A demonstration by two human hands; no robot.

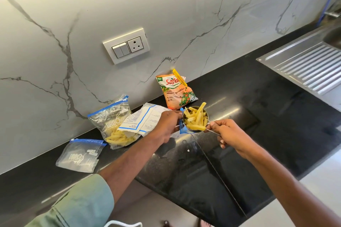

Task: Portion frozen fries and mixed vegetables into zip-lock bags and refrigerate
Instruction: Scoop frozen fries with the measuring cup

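**Fries cup at the bag mouth**

My right grip (227, 133) pinches the thin handle of a round steel measuring cup (193, 131). It's heaped w/ pale yellow frozen fries (196, 118) and held above the black stone counter (239, 97). My left grip (167, 125) is curled on the blue zip rim of a clear zip-lock bag (181, 129), just left of the cup. Further left sit a clear fries-filled bag (114, 127), a flat empty bag (79, 155) nearer me, and a white fries pack (144, 118). An orange mixed-veg pack (177, 92) is by the far wall.
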